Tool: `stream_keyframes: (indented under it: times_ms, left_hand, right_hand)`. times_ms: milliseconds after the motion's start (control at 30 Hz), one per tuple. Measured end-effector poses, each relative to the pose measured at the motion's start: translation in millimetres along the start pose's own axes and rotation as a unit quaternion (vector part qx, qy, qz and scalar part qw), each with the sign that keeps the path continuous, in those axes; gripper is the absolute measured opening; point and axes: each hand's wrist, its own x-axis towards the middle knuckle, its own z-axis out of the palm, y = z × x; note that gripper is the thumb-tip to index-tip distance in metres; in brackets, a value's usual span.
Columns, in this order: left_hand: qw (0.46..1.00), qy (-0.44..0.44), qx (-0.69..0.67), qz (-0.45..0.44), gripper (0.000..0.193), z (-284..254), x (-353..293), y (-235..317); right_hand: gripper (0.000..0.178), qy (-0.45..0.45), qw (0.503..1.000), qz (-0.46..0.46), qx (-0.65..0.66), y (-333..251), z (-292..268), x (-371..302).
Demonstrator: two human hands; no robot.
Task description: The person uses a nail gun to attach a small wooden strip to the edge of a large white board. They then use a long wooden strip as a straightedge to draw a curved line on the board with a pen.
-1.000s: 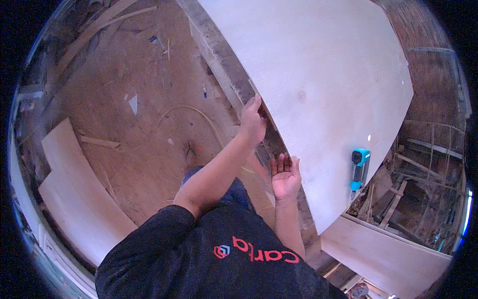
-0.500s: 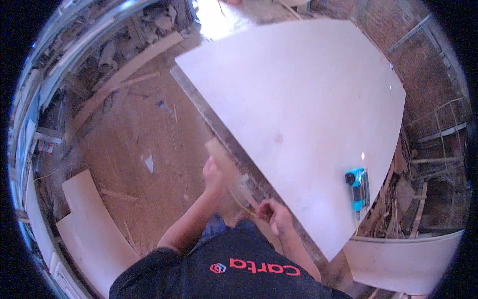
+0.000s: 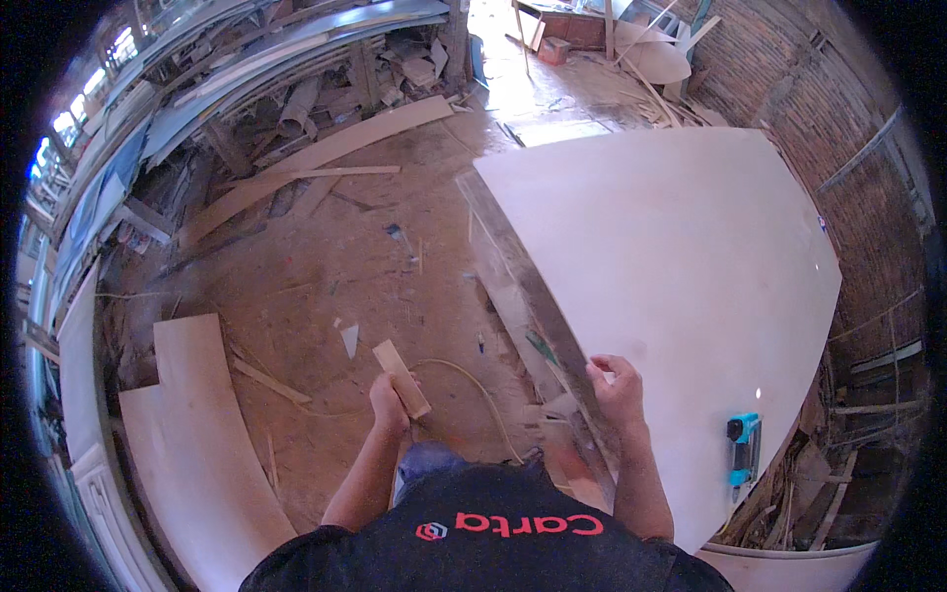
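Note:
My left hand is closed around a short flat piece of wood, held tilted above the floor to the left of the large board. My right hand is over the left edge of the big pale board, its fingers curled together; whatever is between them, if anything, is too small to make out. On the board's right side lies a turquoise and black nail gun. A dark support runs under the board's left edge.
Curved pale panels lie at the left. A thin hose loops over the dusty floor. Wood strips and scraps are scattered about. Racks of stacked sheets stand at the back left, and a brick wall rises at the right.
My left hand has drawn the wood piece away from the board's edge, leftward and down. My right hand has moved up and right onto the board's edge. The view has shifted.

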Motion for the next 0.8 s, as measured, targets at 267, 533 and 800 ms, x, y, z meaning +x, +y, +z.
stream_keyframes:
  times_ms: [267, 533, 800]
  left_hand:
    - [0.986, 0.008, 0.124, 0.113, 0.019, -76, 96, 142]
    - [0.984, 0.071, 0.011, 0.161, 0.016, -132, 165, 227]
    - [0.996, 0.082, 0.022, 0.038, 0.014, -118, 274, 234]
  right_hand:
    - [0.050, 0.100, 0.934, 0.087, -0.333, 4, 66, 50]
    - [0.053, 0.075, 0.895, 0.182, -0.400, -36, 83, 114]
    - [0.068, 0.092, 0.819, 0.325, -0.465, -39, 107, 256]
